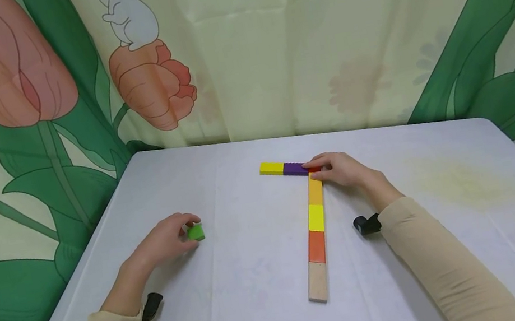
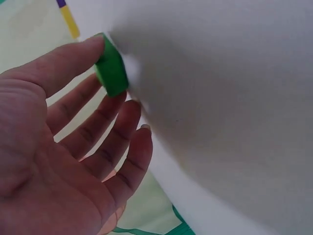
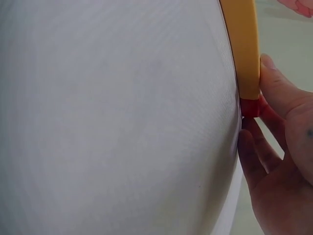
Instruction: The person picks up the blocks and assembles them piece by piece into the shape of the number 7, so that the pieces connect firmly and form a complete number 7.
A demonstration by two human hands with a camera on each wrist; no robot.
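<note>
In the head view my left hand (image 1: 165, 238) pinches a green block (image 1: 196, 232) over the left part of the table. The left wrist view shows the thumb on one end of that green block (image 2: 112, 71) and fingertips at the other. My right hand (image 1: 341, 169) is at the corner of a line of blocks, thumb and forefinger on either side of a red block (image 1: 314, 169). Its thumb also touches the adjoining orange-yellow block (image 3: 242, 49). Left of the red block lie a purple block (image 1: 295, 169) and a yellow block (image 1: 271, 168), end to end.
Toward the near edge, the line continues with a bright yellow block (image 1: 315, 218), an orange-red block (image 1: 316, 247) and a plain wooden block (image 1: 317, 282). A white cloth covers the table (image 1: 256, 274). Behind it hangs a printed curtain (image 1: 261, 57).
</note>
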